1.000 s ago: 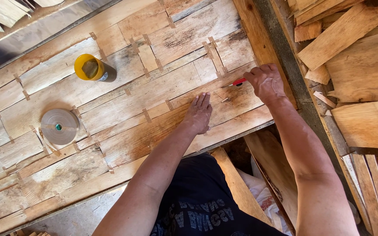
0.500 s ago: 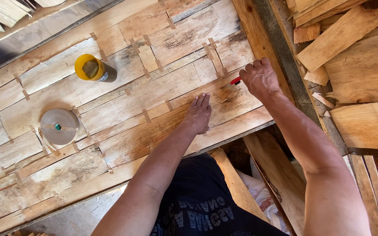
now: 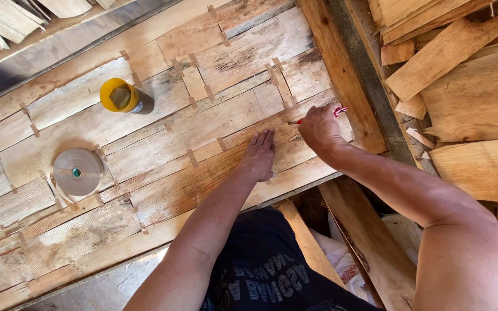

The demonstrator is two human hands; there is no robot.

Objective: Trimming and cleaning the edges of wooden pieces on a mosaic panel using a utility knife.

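Veneer sheet [image 3: 162, 144]: pale, rough strips of thin wood laid side by side across the bench, joined by many short tan tape pieces (most of them crossing the seams).
Left hand [image 3: 259, 156]: lies flat on the sheet near its front edge, fingers straight and close together, pressing the wood down.
Right hand [image 3: 318, 128]: just right of the left hand, curled tightly around a red-handled tool [image 3: 339, 111]; only the red end and a thin tip by the knuckles show, so its kind is hard to tell.
Tape roll [image 3: 77, 171]: flat tan disc with a green centre, lying on the sheet's left part.
Yellow container [image 3: 121, 96]: small round pot, upper left, its contents unclear.
Wood offcuts [image 3: 462, 75]: piled at the right, cut off by the edge.
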